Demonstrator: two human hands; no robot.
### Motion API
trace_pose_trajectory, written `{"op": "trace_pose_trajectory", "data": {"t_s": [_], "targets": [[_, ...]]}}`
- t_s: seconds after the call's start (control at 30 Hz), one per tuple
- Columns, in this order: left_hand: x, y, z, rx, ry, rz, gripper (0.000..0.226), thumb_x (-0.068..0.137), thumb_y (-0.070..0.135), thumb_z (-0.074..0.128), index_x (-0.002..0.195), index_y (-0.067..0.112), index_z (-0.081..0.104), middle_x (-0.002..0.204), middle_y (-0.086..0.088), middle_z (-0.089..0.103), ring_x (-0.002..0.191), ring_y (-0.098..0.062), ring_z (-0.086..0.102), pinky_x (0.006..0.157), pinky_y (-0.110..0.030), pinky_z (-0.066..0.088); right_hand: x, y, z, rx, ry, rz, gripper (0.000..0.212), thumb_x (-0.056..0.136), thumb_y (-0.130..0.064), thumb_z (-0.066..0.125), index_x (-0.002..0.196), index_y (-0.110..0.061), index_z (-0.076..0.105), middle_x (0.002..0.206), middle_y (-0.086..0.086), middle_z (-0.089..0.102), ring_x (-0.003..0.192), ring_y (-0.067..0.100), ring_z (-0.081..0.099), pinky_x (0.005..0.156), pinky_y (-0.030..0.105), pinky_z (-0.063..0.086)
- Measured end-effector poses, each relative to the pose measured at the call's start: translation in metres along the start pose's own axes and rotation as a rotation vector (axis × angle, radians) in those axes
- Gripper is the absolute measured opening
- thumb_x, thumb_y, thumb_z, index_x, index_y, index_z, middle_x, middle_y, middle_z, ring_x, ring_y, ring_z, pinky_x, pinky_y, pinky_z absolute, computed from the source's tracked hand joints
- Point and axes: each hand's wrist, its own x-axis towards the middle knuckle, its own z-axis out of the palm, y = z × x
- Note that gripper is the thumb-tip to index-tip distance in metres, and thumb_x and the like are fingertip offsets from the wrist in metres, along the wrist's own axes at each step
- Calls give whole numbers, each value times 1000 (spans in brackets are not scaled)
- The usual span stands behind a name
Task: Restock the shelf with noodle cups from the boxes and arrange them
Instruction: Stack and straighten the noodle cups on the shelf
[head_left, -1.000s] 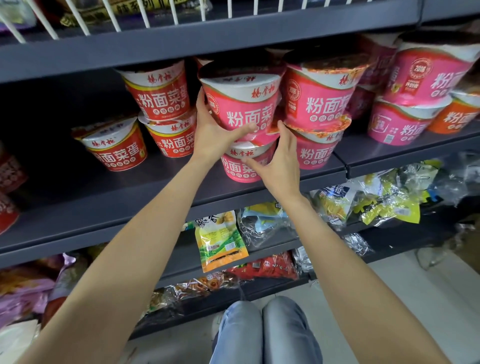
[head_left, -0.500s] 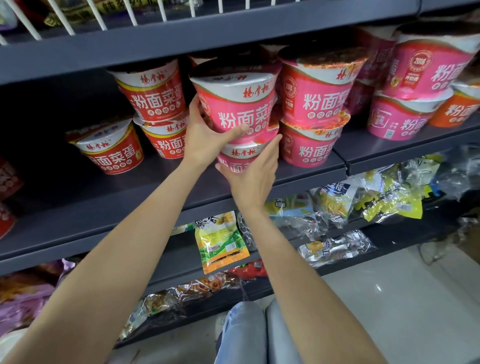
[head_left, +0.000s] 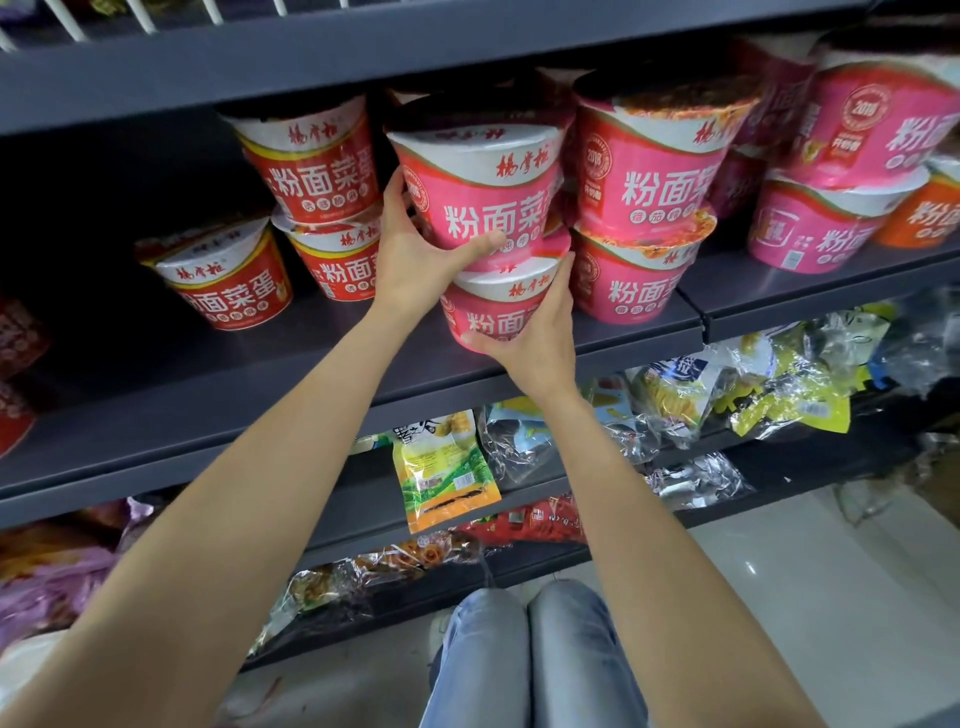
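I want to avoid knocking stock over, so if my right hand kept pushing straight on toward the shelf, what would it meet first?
The right hand already grips the lower pink cup, so it meets that cup first. What stands behind it is hidden, so depth is unclear.

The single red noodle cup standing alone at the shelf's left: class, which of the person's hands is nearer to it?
Left. The left hand grips the upper pink cup, just right of the red cup; the right hand holds the lower pink cup, farther right.
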Motion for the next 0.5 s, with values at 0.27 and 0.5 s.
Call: {"op": "trace_pose_trajectory", "data": {"t_s": [0.27, 0.5], "targets": [[1, 4, 4, 15, -46, 11, 113, 58, 47, 87, 146, 18, 22, 138, 1, 49, 120, -9, 53, 98, -27, 48, -8, -1, 8, -161, 199, -54, 126, 59, -48, 86, 152, -11, 9, 143, 10, 44, 132, 24, 42, 120, 44, 12], [2, 4, 4, 5, -72, -2, 110, 61, 42, 87, 146, 18, 22, 138, 1, 48, 119, -7, 52, 98, -25, 47, -6, 2, -1, -105, 167, -78, 124, 60, -45, 87, 152, -12, 11, 148, 7, 38, 136, 23, 35, 120, 39, 12]]}}
